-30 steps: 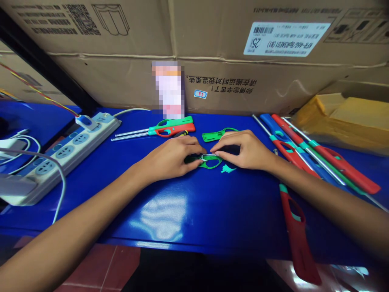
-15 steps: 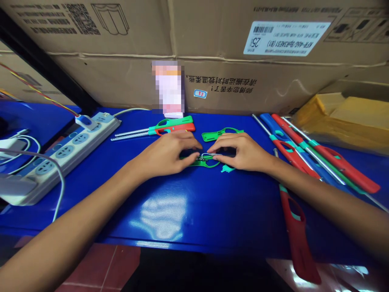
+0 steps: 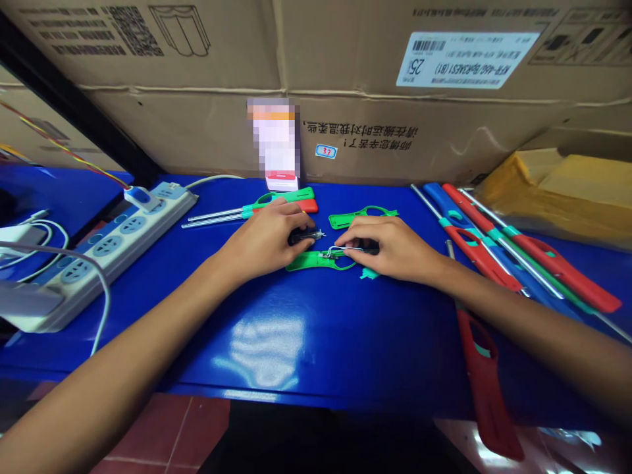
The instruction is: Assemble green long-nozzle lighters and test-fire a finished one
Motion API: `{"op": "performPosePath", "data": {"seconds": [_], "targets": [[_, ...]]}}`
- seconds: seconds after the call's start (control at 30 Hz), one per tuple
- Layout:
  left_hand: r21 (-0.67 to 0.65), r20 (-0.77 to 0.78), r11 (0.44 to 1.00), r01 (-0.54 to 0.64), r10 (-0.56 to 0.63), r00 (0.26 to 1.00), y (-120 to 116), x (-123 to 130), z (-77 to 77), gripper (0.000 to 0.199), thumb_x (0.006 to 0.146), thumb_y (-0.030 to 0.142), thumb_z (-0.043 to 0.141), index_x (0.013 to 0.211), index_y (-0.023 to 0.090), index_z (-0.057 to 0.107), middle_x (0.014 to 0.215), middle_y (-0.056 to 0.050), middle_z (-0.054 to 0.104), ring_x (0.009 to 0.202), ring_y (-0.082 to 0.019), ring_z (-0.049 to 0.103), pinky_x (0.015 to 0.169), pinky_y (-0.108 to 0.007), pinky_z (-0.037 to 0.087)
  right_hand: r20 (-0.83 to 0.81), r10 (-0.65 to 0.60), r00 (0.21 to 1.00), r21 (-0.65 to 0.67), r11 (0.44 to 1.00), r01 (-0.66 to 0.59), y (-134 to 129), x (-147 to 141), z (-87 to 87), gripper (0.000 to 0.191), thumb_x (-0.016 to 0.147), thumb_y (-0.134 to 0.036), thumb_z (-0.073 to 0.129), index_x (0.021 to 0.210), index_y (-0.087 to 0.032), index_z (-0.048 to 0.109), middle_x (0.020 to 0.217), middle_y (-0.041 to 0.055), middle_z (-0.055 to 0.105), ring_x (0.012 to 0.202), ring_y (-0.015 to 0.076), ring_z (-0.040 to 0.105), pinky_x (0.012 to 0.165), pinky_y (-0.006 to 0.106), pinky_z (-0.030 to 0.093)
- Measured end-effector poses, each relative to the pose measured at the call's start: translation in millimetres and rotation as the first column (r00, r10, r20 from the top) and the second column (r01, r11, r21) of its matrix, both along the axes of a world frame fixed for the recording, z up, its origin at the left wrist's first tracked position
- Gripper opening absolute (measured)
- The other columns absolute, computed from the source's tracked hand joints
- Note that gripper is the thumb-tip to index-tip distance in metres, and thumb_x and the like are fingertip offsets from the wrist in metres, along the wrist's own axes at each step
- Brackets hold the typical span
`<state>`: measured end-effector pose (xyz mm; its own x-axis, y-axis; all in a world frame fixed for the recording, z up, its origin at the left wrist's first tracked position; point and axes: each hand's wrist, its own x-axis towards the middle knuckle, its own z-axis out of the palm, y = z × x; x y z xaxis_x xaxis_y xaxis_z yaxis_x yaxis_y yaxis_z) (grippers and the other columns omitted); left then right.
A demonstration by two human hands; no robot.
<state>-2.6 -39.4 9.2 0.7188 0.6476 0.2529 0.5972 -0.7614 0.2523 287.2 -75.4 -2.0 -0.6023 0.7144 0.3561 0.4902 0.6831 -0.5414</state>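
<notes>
My left hand (image 3: 269, 237) pinches a small dark fuel tank (image 3: 309, 235) with a metal tip between thumb and fingers, just above a green lighter casing half (image 3: 301, 262). That casing half lies open side up on the blue table, with small metal parts inside. Over its right part, my right hand (image 3: 399, 247) pinches a thin white wire (image 3: 338, 248); a dark piece shows beneath the fingers. Behind the hands lies the other green casing half (image 3: 340, 221). A small teal plastic piece (image 3: 368, 273) rests by my right thumb.
Two long-nosed lighters (image 3: 306, 194) lie behind my left hand. Several more lighters (image 3: 478, 247) lie at right, and a red one (image 3: 486, 388) overhangs the front edge. A power strip (image 3: 106, 247) stands at left. A phone (image 3: 276, 145) leans against the cardboard box (image 3: 197, 138).
My left hand has drawn back from the green casing half, lifting the dark fuel tank clear of it. More of the casing shows now. My right hand stays almost in place.
</notes>
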Motion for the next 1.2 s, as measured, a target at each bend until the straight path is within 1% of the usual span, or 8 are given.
{"op": "performPosePath", "data": {"seconds": [0.2,0.4,0.53,0.73,0.83,0.97,1.13,1.2], "targets": [[-0.009,-0.004,1.000,0.029,-0.029,1.000,-2,3,-1.3,0.017,0.107,0.027,0.065,0.109,0.019,0.080,0.107,-0.010,0.081,0.105,-0.029,0.073,0.099,-0.048,0.055,0.034,-0.021,0.999,-0.003,1.000,0.021,0,-1,-5.4,0.022,0.104,-0.020,0.068,0.120,-0.023,0.082,0.105,0.0065,0.076,0.093,0.0218,0.072,0.082,0.035,0.053],[-0.067,0.069,0.998,-0.021,0.025,0.997,-9,8,2.2,0.018,0.106,0.027,0.063,0.109,0.019,0.079,0.090,-0.006,0.078,0.084,-0.021,0.071,0.077,-0.036,0.053,0.124,-0.003,0.992,-0.050,0.999,0.009,1,0,-6.0,0.023,0.109,-0.022,0.064,0.126,-0.024,0.080,0.110,0.0080,0.072,0.099,0.0234,0.070,0.085,0.036,0.053],[-0.110,0.098,0.994,0.003,0.008,0.995,-11,9,2.7,0.019,0.105,0.029,0.065,0.110,0.018,0.080,0.090,-0.005,0.079,0.080,-0.019,0.071,0.074,-0.033,0.052,0.156,-0.006,0.988,-0.042,0.999,0.013,0,-2,-6.2,0.019,0.111,-0.023,0.061,0.120,-0.022,0.078,0.113,0.0100,0.072,0.106,0.0259,0.070,0.092,0.039,0.053],[-0.141,0.117,0.990,-0.003,0.020,0.993,-9,9,2.6,0.016,0.105,0.027,0.067,0.108,0.018,0.079,0.092,-0.005,0.080,0.081,-0.019,0.071,0.075,-0.032,0.050,0.152,-0.050,0.987,-0.058,0.997,0.059,-1,-6,-5.5,0.010,0.107,-0.017,0.062,0.106,-0.022,0.070,0.111,0.0091,0.073,0.105,0.0256,0.070,0.094,0.039,0.052],[-0.147,0.121,0.989,-0.004,0.022,0.992,-10,10,3.1,0.015,0.105,0.027,0.068,0.107,0.018,0.079,0.092,-0.005,0.080,0.083,-0.020,0.072,0.075,-0.032,0.050,0.124,-0.070,0.990,-0.100,0.991,0.083,-1,-8,-4.8,0.010,0.104,-0.016,0.065,0.110,-0.022,0.071,0.110,0.0076,0.075,0.102,0.0245,0.070,0.093,0.038,0.053],[-0.168,0.136,0.986,0.002,0.021,0.990,-11,11,3.4,0.016,0.105,0.027,0.068,0.108,0.017,0.080,0.090,-0.004,0.080,0.080,-0.018,0.071,0.074,-0.031,0.049,0.013,-0.109,0.994,-0.190,0.976,0.109,1,-10,-4.8,0.020,0.101,-0.017,0.068,0.119,-0.022,0.076,0.108,0.0062,0.076,0.093,0.0219,0.070,0.088,0.037,0.055],[-0.193,0.165,0.981,0.012,0.021,0.986,-10,11,2.6,0.017,0.105,0.028,0.067,0.107,0.017,0.080,0.089,-0.004,0.081,0.077,-0.017,0.072,0.071,-0.030,0.048,-0.111,-0.116,0.987,-0.383,0.921,0.065,5,-10,-2.7,0.022,0.096,-0.030,0.080,0.117,-0.022,0.081,0.099,0.0048,0.078,0.083,0.0199,0.069,0.076,0.034,0.055],[-0.199,0.179,0.980,0.013,0.023,0.984,-9,10,2.6,0.017,0.105,0.029,0.067,0.106,0.017,0.079,0.091,-0.004,0.082,0.078,-0.017,0.073,0.073,-0.029,0.050,-0.128,-0.122,0.984,-0.409,0.911,0.060,6,-10,-1.5,0.019,0.097,-0.032,0.079,0.113,-0.022,0.083,0.094,0.0043,0.079,0.080,0.0192,0.068,0.074,0.033,0.055]]}}
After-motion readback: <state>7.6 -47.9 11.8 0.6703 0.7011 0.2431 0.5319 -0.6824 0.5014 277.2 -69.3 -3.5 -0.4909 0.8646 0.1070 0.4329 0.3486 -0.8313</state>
